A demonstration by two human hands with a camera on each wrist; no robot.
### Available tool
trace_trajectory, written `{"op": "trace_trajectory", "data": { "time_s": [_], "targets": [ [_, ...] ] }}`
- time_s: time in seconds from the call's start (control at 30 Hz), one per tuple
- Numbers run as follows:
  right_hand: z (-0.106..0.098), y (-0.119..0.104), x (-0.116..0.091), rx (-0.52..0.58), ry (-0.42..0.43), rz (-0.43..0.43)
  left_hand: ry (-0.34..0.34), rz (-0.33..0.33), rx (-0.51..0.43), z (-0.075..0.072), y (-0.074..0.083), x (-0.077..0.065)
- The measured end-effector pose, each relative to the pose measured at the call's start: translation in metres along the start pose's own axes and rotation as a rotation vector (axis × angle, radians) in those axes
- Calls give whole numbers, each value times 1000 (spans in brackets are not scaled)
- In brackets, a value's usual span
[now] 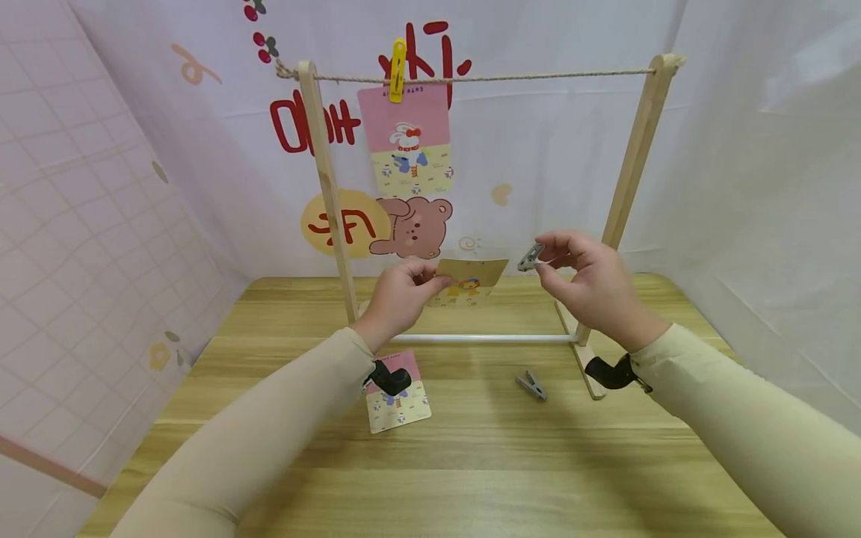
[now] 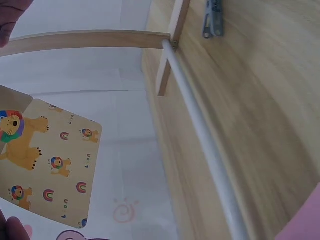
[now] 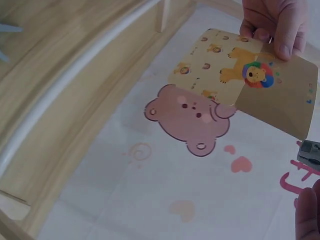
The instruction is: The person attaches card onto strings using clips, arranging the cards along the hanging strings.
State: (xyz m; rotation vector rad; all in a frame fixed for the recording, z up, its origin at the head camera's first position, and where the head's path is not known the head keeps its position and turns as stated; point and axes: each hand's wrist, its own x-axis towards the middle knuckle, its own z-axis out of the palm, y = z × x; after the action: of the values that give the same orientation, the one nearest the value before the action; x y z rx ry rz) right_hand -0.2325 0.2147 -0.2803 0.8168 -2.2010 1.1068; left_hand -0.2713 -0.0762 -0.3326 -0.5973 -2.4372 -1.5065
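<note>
My left hand (image 1: 401, 297) pinches a tan card with a lion print (image 1: 479, 276) between thumb and fingers, in front of the wooden frame's opening. The right wrist view shows that card (image 3: 215, 65) whole, gripped at one edge. Just right of the card, my right hand (image 1: 595, 288) holds a grey clothespin (image 1: 531, 258) by one end. Close to the card's corner in the right wrist view, the clothespin (image 3: 310, 153) appears apart from it. A pink and yellow card (image 1: 406, 179) hangs from the rope (image 1: 525, 77) under a yellow clothespin (image 1: 397, 71).
A second grey clothespin (image 1: 532, 385) lies on the wooden table (image 1: 484, 478). Another pink and yellow card (image 1: 403, 418) lies partly hidden below my left forearm. Two wooden posts (image 1: 639, 149) carry the rope, and a white bar (image 1: 484, 338) joins them low down.
</note>
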Motion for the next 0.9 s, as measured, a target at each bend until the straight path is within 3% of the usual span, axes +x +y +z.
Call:
{"op": "trace_trajectory", "data": {
  "time_s": [0.43, 0.9],
  "targets": [
    [-10, -23, 34, 84, 83, 8, 40, 99, 0, -6, 31, 27],
    [-22, -40, 56, 122, 142, 22, 62, 110, -53, -10, 57, 49]
  ]
}}
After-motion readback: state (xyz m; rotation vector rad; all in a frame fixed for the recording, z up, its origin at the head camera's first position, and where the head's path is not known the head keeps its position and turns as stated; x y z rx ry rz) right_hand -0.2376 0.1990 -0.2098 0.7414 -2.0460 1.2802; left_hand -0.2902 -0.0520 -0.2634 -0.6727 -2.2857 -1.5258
